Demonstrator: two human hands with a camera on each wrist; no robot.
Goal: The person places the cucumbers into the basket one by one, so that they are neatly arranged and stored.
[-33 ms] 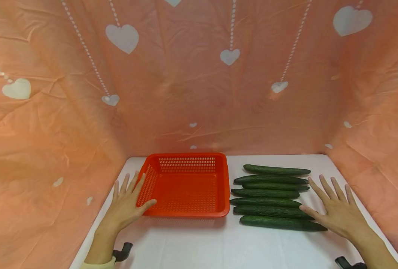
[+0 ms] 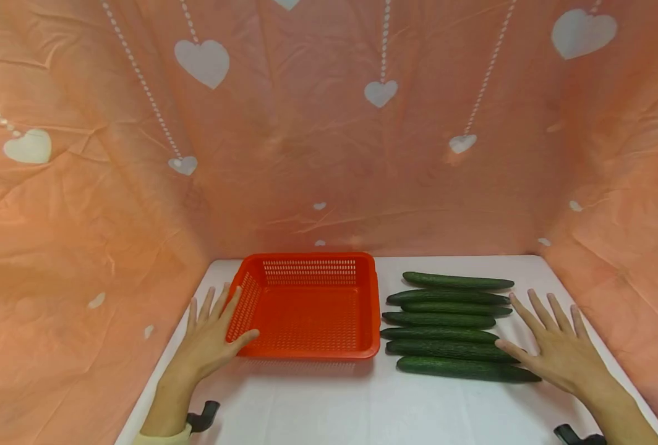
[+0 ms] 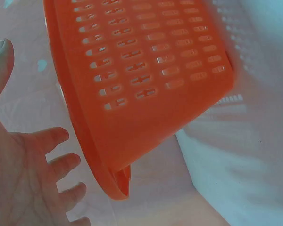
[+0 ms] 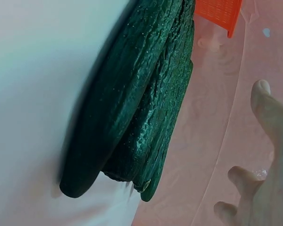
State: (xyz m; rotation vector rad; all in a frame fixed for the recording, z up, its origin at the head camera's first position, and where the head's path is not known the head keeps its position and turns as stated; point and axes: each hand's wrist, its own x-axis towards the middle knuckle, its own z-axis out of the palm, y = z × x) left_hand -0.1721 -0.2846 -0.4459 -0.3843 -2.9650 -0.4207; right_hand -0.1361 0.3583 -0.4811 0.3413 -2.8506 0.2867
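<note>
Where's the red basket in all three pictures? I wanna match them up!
Head: the basket is below the middle, a bit left.
Left wrist: the basket is big, from the top edge down past the middle.
Right wrist: just a bit of the basket shows, top edge, right of middle.
Shared landmark: the white table.

Passable over white table (image 2: 307, 402), bottom centre; narrow gap between red basket (image 2: 309, 315), lower centre, and cucumbers (image 2: 451, 334), lower right; orange sheet (image 2: 307, 142) blocks top.
</note>
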